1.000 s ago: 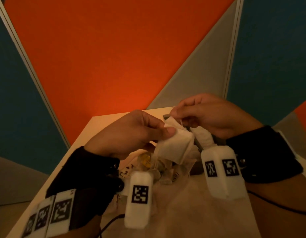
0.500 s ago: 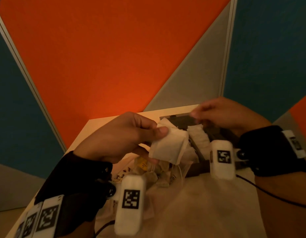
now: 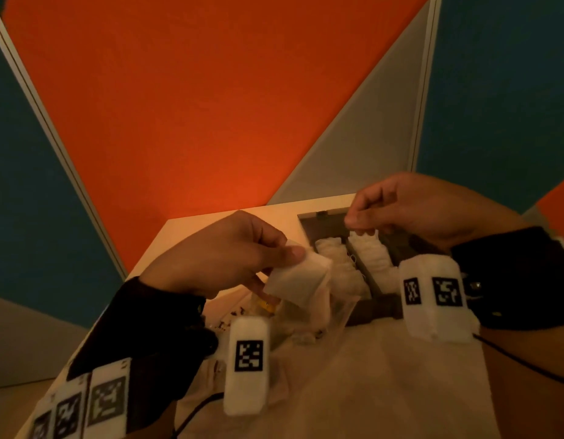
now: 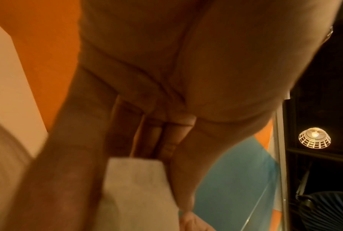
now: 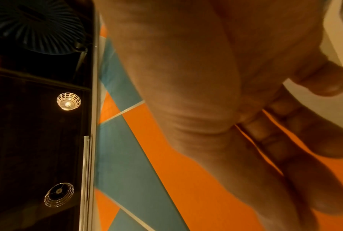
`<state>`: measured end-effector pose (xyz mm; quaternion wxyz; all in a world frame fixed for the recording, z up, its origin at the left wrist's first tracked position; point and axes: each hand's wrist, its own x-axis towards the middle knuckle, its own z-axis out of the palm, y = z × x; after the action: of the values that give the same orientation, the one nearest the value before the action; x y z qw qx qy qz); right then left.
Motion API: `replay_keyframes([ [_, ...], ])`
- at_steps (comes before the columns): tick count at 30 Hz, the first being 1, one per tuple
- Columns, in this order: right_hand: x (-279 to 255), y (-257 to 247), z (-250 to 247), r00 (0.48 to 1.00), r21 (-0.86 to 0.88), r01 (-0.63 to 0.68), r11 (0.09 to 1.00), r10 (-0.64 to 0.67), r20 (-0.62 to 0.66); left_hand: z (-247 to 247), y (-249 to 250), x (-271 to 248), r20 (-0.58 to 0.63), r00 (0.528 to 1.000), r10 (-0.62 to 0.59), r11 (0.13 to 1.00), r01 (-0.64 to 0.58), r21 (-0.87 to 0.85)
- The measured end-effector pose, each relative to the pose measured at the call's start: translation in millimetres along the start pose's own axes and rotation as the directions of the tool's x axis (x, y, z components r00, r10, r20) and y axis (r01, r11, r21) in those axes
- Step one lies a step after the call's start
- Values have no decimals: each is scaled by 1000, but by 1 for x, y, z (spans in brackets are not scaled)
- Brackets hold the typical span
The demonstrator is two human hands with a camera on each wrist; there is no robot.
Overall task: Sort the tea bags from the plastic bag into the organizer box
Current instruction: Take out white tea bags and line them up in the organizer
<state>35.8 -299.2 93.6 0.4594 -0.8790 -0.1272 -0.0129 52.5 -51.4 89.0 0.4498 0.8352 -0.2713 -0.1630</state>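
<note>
My left hand (image 3: 279,267) pinches a white tea bag (image 3: 298,282) by its upper corner, over the mouth of the clear plastic bag (image 3: 309,324). In the left wrist view the same tea bag (image 4: 139,190) sits between thumb and fingers (image 4: 186,171). The dark organizer box (image 3: 320,218) lies behind, with rows of white tea bags (image 3: 371,258) in two compartments. Over the right row hovers my right hand (image 3: 353,221), fingertips drawn together. Whether they pinch anything is hidden. The right wrist view shows only its fingers (image 5: 305,156), nothing between them.
More tea bags and a yellow tag (image 3: 265,304) lie inside the plastic bag. The pale table (image 3: 192,229) ends at orange, teal and grey wall panels close behind the box. A cable (image 3: 527,365) trails from my right wrist.
My right hand left the tea bag it shared with the left and moved right, over the organizer box. The left hand kept the tea bag and stayed nearly in place.
</note>
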Motion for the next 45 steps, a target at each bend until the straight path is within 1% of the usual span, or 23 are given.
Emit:
replay_keyframes([
  [2,-2,1,-1,999,-30,-24,999,25,33,1,-1,0,-24,1000,-14,998,16,52],
  [4,2,-3,10,987,-50,-70,996,77,144,2,0,-1,-66,998,-22,993,29,113],
  [6,9,-5,22,962,-177,-91,980,132,237,1,1,-2,-149,988,-44,993,59,97],
  [7,11,-6,26,957,-233,-82,969,141,253,-1,3,-2,-188,981,-49,996,63,69],
  [9,7,-14,24,967,-297,-53,953,123,222,-8,6,-5,-233,972,-39,998,48,33],
  [11,-3,-25,21,976,-338,-25,941,97,196,-14,7,-11,-233,972,-27,999,35,30],
  [12,-7,-29,24,966,-369,-20,929,113,231,-16,7,-13,-221,975,-19,998,31,51],
  [14,-12,-32,47,912,-446,-15,895,195,360,-18,6,-14,-201,980,-9,992,34,123],
  [15,-13,-28,67,868,-519,11,854,250,429,-18,6,-14,-192,981,-7,987,38,159],
  [16,-13,-20,87,843,-607,62,793,284,457,-18,5,-13,-184,983,-6,982,41,187],
  [17,-13,-9,106,842,-692,134,710,286,457,-18,4,-12,-181,984,-4,978,41,205],
  [18,-14,1,120,860,-742,195,642,253,444,-19,3,-11,-181,983,1,975,39,218],
  [20,-18,25,142,904,-816,212,538,209,373,-21,2,-12,-183,983,15,973,28,230],
  [22,-18,36,152,961,-873,231,429,41,275,-24,1,-14,-181,983,30,973,13,231],
  [23,-15,36,153,974,-880,215,424,-29,224,-25,1,-16,-185,982,38,973,5,229],
  [25,-13,33,148,972,-807,182,562,21,234,-28,0,-18,-201,978,46,974,1,225],
  [27,-10,30,136,945,-683,136,718,114,308,-29,-1,-18,-206,977,50,975,-3,223],
  [28,-10,27,130,936,-616,116,779,121,330,-29,-1,-18,-207,977,54,975,-7,222],
  [30,-9,22,122,924,-505,72,860,134,359,-28,-2,-18,-213,976,51,978,-5,211],
  [33,-13,13,111,911,-439,43,898,146,387,-26,-2,-16,-224,974,36,987,0,161],
  [37,-32,-28,69,944,-346,80,935,41,327,-24,-2,-13,-260,965,34,996,-12,87],
  [41,-43,-73,39,982,-275,143,951,-100,163,-17,6,-12,-233,971,59,996,-72,-46],
  [45,-31,-77,43,984,-197,154,968,-169,-64,-12,18,-19,-218,967,135,961,-181,-210],
])
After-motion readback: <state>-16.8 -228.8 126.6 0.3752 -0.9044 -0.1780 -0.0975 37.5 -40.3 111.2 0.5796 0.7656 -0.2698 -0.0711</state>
